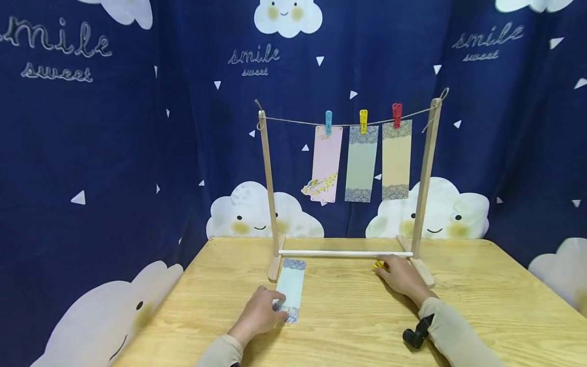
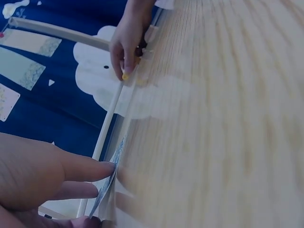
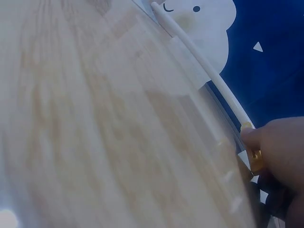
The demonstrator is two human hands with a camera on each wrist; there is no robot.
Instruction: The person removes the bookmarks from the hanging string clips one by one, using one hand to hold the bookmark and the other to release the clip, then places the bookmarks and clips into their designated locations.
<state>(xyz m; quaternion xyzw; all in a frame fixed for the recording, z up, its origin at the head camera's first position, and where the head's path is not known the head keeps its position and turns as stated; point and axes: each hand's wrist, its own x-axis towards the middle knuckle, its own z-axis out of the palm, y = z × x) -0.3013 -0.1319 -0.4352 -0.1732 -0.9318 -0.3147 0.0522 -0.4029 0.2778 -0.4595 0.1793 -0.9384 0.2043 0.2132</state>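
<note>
A pale blue paper card [image 1: 291, 284] with lace-patterned ends lies near the stand's left foot. My left hand [image 1: 259, 313] holds its near end between fingers and thumb; in the left wrist view the card [image 2: 107, 184] is seen nearly edge-on. Beside the stand's right post, my right hand [image 1: 401, 275] pinches a yellow clothespin [image 1: 378, 264] low over the table. Much of that clothespin is hidden by the fingers. From a string [image 1: 293, 121] hang a pink card [image 1: 327, 163], a green card [image 1: 362, 164] and a beige card [image 1: 396, 158], clipped by blue, yellow and red clothespins.
The wooden stand has a left post [image 1: 268, 188], a right post [image 1: 427, 178] and a white crossbar [image 1: 344, 253] low between them. Its feet rest toward the back of the wooden table [image 1: 339, 316]. A dark blue cloud-print curtain [image 1: 220, 137] hangs behind.
</note>
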